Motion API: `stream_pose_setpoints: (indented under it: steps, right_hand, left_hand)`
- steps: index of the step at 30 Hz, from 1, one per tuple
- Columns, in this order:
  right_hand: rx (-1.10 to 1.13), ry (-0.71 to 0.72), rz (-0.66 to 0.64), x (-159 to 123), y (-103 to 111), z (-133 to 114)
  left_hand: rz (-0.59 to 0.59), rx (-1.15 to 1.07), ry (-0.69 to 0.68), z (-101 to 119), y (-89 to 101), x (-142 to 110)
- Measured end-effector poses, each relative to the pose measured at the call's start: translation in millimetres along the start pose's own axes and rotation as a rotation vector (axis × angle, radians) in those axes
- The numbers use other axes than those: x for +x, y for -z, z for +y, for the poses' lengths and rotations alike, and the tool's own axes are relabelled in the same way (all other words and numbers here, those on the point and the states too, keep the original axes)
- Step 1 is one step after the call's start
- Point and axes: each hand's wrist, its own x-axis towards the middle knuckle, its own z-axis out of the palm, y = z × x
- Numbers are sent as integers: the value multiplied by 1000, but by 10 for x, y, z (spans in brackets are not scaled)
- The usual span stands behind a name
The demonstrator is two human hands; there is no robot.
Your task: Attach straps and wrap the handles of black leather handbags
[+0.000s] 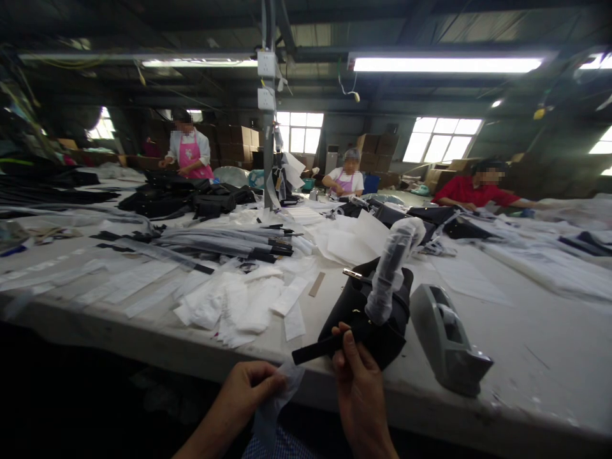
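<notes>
Near the table's front edge, my left hand [251, 389] pinches a strip of thin translucent wrapping [268, 417] that hangs down below the tabletop. My right hand [356, 382] grips a black strap [318, 349], its free end pointing left toward the wrapping. Behind my right hand a black bag [347, 303] stands on the table. A handle wrapped in clear plastic [389, 271] sticks up from the bag, and a shiny metal fitting [352, 273] shows at its upper left. The far end of the strap is hidden by my fingers and the bag.
A grey tape dispenser [447, 344] stands right of the bag. White paper sheets [243, 303] and a bundle of wrapped straps [224, 241] lie to the left on the table [545, 370]. A post [268, 146] rises mid-table. Several co-workers [191, 153] are across the table, beside black bags.
</notes>
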Motion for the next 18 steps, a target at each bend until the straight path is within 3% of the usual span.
stream_pose_setpoints:
  steps: [18]
  right_hand:
    - [-142,-42,-79,33,95,35]
  left_hand:
    - [-21,-8,-12,106,-63,15]
